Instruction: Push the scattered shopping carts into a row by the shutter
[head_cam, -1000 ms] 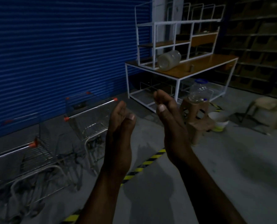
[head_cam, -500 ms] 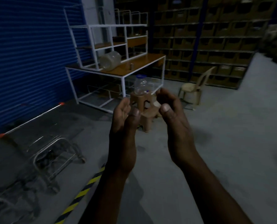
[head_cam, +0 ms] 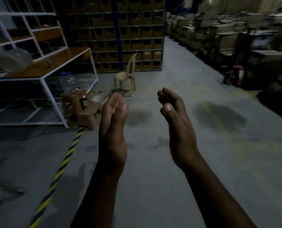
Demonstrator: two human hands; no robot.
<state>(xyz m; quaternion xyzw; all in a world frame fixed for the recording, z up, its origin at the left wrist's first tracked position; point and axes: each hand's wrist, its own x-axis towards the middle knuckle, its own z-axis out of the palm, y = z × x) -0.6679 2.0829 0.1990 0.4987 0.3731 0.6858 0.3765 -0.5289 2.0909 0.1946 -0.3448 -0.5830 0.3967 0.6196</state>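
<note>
My left hand is raised in front of me over the concrete floor, palm turned inward, fingers fairly straight, holding nothing. My right hand is up beside it, a gap apart, its fingers loosely curled and empty. No shopping cart is clearly in view; only a faint blurred shape shows at the bottom left corner. The blue shutter is out of view.
A white metal rack table with a clear jar stands at the left. Brown stools with a plastic bottle sit by it, a beige chair beyond. Yellow-black floor tape runs diagonally. Box shelving lines the back and right.
The view has swung right: the shutter and carts have left the frame and the aisle with shelving has come in. My hands stay raised and have spread slightly apart.
</note>
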